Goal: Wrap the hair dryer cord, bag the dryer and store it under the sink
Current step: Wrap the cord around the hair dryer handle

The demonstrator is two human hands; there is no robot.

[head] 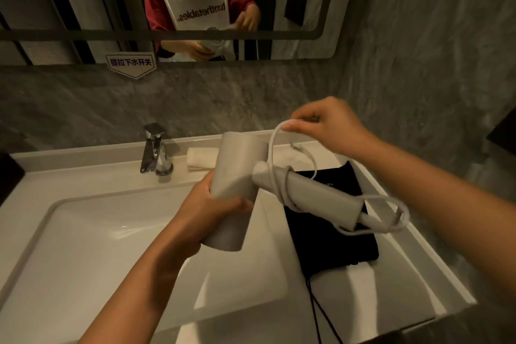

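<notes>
A white hair dryer (234, 176) is held above the right side of the basin. My left hand (206, 209) grips its barrel from below. Its handle (321, 198) points right, with the white cord (272, 148) looped around it near the joint. My right hand (329, 126) pinches a loop of that cord above the handle. More cord hangs in a loose bend past the handle's end. A black drawstring bag (335, 243) lies flat on the counter under the handle, its strings trailing over the front edge.
A white sink basin (83, 246) fills the left. A chrome faucet (155, 151) stands behind it, with a folded towel (201, 159) to its right. Grey stone walls enclose the back and right. A mirror (83, 8) hangs above, reflecting a person.
</notes>
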